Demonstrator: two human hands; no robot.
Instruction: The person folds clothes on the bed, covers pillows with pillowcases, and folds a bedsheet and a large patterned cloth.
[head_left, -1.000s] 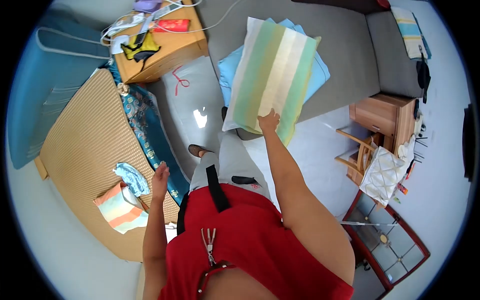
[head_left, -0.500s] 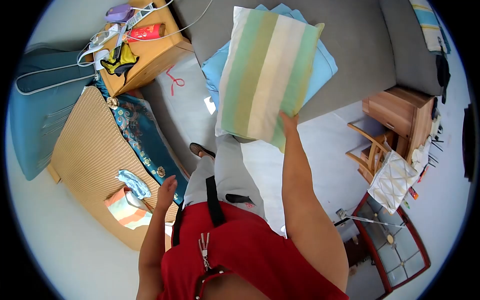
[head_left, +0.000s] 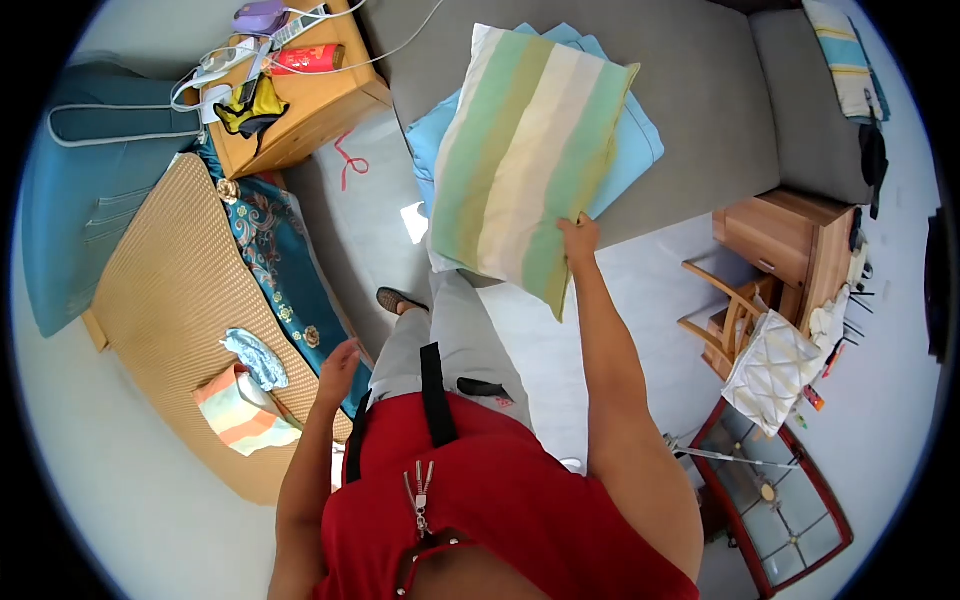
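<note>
My right hand [head_left: 579, 240] grips the lower right edge of a pillow [head_left: 525, 165] with green, olive and cream stripes. The pillow rests over light blue folded bedding [head_left: 635, 150] on a grey sofa [head_left: 700, 110]. Part of that bedding is hidden underneath. Beside my left thigh, my left hand [head_left: 340, 370] hangs with loosely bent fingers and holds nothing. It is nearest to a bed with a woven tan mat [head_left: 165, 300] and a teal patterned cover [head_left: 270, 255].
On the mat lie a blue cloth [head_left: 255, 358] and a striped cloth [head_left: 240, 410]. A wooden nightstand [head_left: 310, 120] carries cables, a red can and a yellow-black item. To the right stand a wooden desk [head_left: 770, 240] and a chair [head_left: 735, 305]. A red ribbon [head_left: 350, 160] lies on the floor.
The pillow's lower right corner has shifted slightly down and left, with my right hand still gripping its edge. The view has tilted a little. My left hand stays by my side.
</note>
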